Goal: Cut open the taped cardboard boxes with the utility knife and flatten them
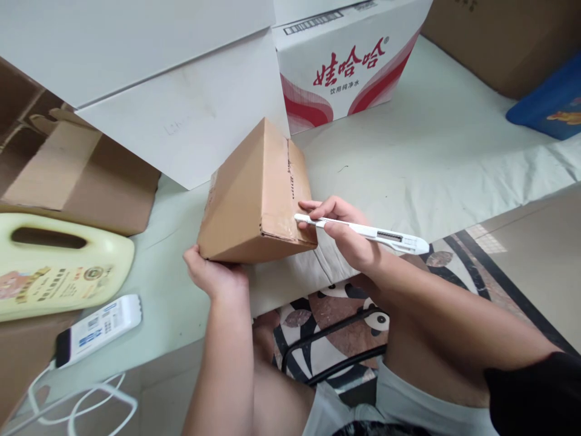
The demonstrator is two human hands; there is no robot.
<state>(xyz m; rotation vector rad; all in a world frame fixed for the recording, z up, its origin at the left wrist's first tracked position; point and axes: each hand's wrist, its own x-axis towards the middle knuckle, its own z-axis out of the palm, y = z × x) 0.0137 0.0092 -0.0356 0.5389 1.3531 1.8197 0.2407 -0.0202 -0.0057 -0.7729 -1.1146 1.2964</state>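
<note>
A small brown cardboard box stands tilted on a pale cloth-covered surface. My left hand grips the box's near lower corner, fingers tucked under it. My right hand is closed around a white utility knife, held like a pen. The knife's tip touches the taped seam at the box's right front edge.
A white carton with red Chinese lettering stands behind the box, a large white box to its left. An open brown carton, a pale yellow jug and a white power bank with cable lie left. A blue item sits far right.
</note>
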